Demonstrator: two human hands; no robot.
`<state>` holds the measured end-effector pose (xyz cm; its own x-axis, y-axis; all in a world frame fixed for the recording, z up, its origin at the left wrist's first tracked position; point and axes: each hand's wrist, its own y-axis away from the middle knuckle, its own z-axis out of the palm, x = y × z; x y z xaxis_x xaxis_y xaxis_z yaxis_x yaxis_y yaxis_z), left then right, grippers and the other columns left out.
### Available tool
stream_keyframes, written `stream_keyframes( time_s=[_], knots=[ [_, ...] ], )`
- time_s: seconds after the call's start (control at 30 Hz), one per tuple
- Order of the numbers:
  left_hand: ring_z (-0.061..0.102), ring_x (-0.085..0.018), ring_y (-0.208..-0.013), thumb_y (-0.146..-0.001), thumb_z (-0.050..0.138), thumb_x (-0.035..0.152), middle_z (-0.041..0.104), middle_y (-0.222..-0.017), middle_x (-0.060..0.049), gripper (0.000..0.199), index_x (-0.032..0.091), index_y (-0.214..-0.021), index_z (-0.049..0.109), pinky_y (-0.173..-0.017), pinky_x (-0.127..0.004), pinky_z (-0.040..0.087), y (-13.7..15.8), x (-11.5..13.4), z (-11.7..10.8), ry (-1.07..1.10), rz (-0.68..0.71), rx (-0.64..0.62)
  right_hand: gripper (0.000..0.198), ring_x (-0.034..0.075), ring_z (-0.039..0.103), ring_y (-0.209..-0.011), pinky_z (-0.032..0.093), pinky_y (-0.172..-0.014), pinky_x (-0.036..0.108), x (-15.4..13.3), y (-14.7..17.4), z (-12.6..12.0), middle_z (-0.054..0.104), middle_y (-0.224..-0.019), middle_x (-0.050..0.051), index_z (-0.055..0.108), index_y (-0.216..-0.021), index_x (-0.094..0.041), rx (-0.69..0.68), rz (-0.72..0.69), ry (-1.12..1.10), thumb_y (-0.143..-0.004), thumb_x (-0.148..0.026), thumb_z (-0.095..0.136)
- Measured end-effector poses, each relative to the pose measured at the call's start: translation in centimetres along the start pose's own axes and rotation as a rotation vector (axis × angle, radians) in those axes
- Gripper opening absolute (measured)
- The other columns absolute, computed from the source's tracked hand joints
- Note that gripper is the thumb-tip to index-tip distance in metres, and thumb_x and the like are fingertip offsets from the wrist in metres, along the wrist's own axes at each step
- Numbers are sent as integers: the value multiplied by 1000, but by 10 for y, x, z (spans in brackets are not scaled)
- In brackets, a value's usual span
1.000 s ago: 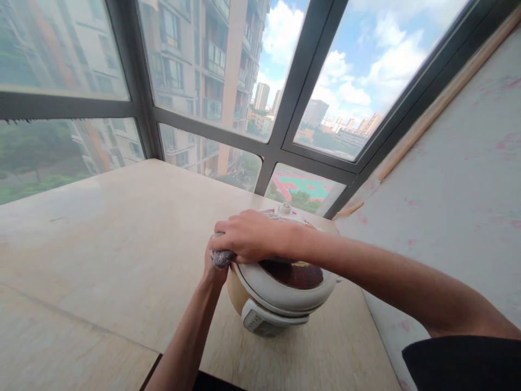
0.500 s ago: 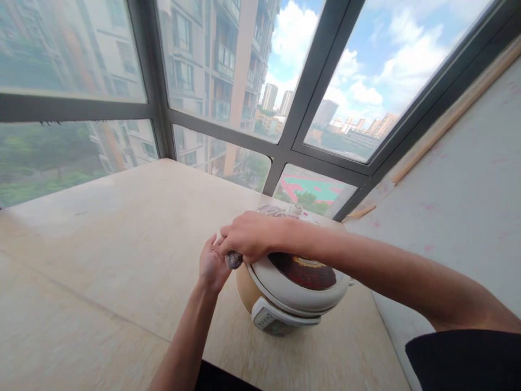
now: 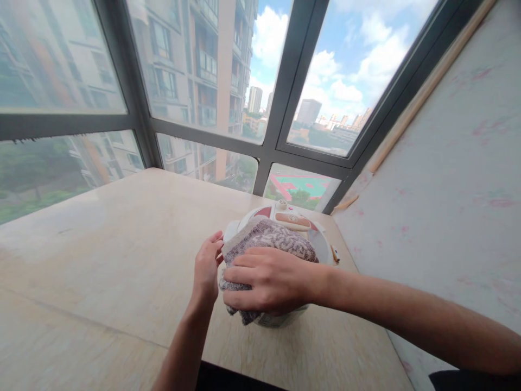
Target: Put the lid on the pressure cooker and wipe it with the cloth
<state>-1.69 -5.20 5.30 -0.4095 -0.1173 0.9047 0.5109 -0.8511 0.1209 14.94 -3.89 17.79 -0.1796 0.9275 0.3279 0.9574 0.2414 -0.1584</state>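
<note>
While the cloth is pressed down: wiping of the cooker's top is the step in hand, as I judge it.
Right hand (image 3: 271,282): grip closed flat on the cloth (image 3: 266,239), fingers spread over its near edge.
Left hand (image 3: 207,267): just left of that grip, fingertips pinching the cloth's edge.
Cooker (image 3: 303,228): under the cloth, its handle beyond the grip.
Next move: calls for steady downward pressure and a firm brace.
Worktop (image 3: 114,255): pale stone, bare left of the grip.
Room: corner windows (image 3: 195,70) beyond; speckled wall (image 3: 448,179) to the right.

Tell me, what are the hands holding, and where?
The right hand presses the cloth's near edge onto the cooker; the left hand touches its left edge.
</note>
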Motion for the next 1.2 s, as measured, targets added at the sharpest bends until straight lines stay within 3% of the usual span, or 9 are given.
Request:
stream_keyframes(
  time_s=[0.2,0.4,0.5,0.63,0.73,0.87,1.03,1.2],
  knots=[
    [60,-27,-116,-69,69,37,66,-125,-10,51,17,-115,66,-94,-35,48,5,8,15,-74,112,52,25,22,63,-109,53,-90,36,-30,59,-13,68,-115,9,66,-114,-20,205,133,-3,-96,-18,48],
    [64,-26,-96,-64,69,37,71,-98,-9,42,13,-99,72,-92,-38,49,-35,18,23,-338,154,15,49,26,66,-115,56,-93,41,-33,142,-2,66,-125,13,54,-136,-28,349,519,-24,-87,-23,54],
    [64,-25,-87,-65,65,37,71,-87,-8,38,13,-95,74,-81,-34,50,-46,12,34,-420,184,-30,54,27,66,-113,57,-90,40,-20,174,8,64,-127,14,54,-135,-28,377,712,-13,-82,-21,61],
    [60,-22,-76,-67,56,35,70,-80,-7,34,13,-84,74,-68,-29,46,-45,-1,47,-399,258,2,53,27,63,-117,53,-95,40,5,190,19,64,-127,12,59,-129,-23,410,874,-98,-75,-17,60],
    [53,-17,-63,-64,56,34,67,-73,-4,37,12,-88,75,-58,-27,40,-42,-8,47,-342,244,75,54,27,62,-118,50,-101,42,22,192,24,66,-126,9,62,-124,-22,460,992,-170,-71,-15,57],
    [53,-15,-62,-63,63,33,67,-73,-3,40,12,-93,76,-59,-25,42,-39,-13,43,-266,227,82,50,28,63,-116,47,-104,43,32,198,30,68,-124,8,64,-121,-21,529,1196,-225,-72,-20,56],
    [56,-15,-67,-62,67,32,69,-76,-4,37,12,-91,77,-63,-25,45,-40,-17,40,-205,244,88,53,29,62,-116,45,-105,44,19,222,39,67,-126,9,64,-124,-19,654,1426,-251,-72,-27,59],
    [58,-15,-68,-60,66,31,70,-75,-3,33,13,-86,77,-62,-24,45,-45,-18,37,-215,272,68,53,28,64,-110,49,-98,42,-16,266,52,70,-120,9,67,-119,-19,754,1700,-204,-69,-32,60]
  ],
)
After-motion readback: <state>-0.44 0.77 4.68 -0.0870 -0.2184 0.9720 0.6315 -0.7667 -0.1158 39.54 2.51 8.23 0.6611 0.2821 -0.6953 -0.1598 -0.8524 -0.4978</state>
